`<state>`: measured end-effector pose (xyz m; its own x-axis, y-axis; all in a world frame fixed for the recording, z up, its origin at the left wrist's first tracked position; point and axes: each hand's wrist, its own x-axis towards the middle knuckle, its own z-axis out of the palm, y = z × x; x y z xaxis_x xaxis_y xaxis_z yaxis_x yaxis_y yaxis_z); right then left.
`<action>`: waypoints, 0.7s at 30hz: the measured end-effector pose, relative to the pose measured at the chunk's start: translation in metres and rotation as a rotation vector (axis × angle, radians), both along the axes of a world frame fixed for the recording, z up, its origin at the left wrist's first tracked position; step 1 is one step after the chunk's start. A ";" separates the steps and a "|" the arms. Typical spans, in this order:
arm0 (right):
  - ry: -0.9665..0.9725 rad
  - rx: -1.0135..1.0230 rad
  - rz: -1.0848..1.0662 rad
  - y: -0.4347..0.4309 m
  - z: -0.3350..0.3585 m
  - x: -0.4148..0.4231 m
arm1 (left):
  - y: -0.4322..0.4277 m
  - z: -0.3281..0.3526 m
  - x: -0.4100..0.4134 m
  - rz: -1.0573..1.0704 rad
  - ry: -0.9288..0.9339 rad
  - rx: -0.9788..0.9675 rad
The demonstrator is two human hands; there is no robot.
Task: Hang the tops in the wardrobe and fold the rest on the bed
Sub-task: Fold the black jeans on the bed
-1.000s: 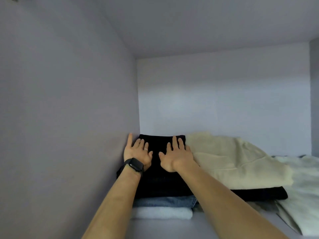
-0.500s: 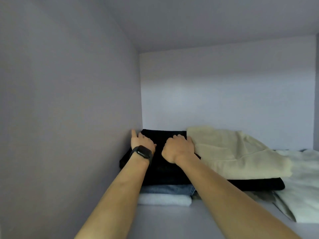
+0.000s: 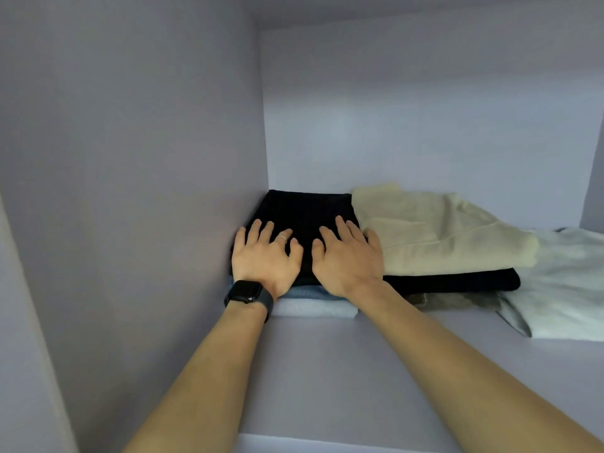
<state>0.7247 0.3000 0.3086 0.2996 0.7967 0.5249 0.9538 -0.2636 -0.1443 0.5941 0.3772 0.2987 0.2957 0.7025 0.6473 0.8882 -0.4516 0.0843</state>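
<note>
A folded black garment (image 3: 305,209) lies on top of a stack in the back left corner of a wardrobe shelf (image 3: 359,371). My left hand (image 3: 266,259), with a black watch on its wrist, rests flat on the garment's near left part, fingers spread. My right hand (image 3: 346,256) lies flat beside it on the garment's near right part. Under the black garment are a folded blue denim piece (image 3: 305,291) and a white folded piece (image 3: 318,309).
A cream garment (image 3: 434,233) lies to the right on another black folded piece (image 3: 457,282). A pale greenish-white garment (image 3: 568,289) sits at the far right. The wardrobe's left wall (image 3: 130,191) stands close beside my left hand.
Both hands curled into loose fists half a second ago and now lie flat with spread fingers, nearer the front edge of the black garment. The view has dropped lower.
</note>
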 end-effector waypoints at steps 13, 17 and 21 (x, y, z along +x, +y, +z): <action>0.083 -0.069 0.108 -0.080 -0.013 -0.011 | -0.059 0.012 -0.011 -0.001 0.056 -0.115; 0.100 -0.127 0.141 -0.150 -0.041 -0.005 | -0.122 -0.020 -0.024 -0.060 -0.045 -0.166; 0.104 -0.163 0.116 -0.218 -0.077 -0.002 | -0.192 -0.064 -0.034 -0.048 -0.132 -0.209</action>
<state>0.7224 0.0819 0.2315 0.2466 0.9007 0.3576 0.9613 -0.1808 -0.2078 0.5601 0.1855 0.2348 0.2541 0.8123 0.5250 0.8415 -0.4533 0.2941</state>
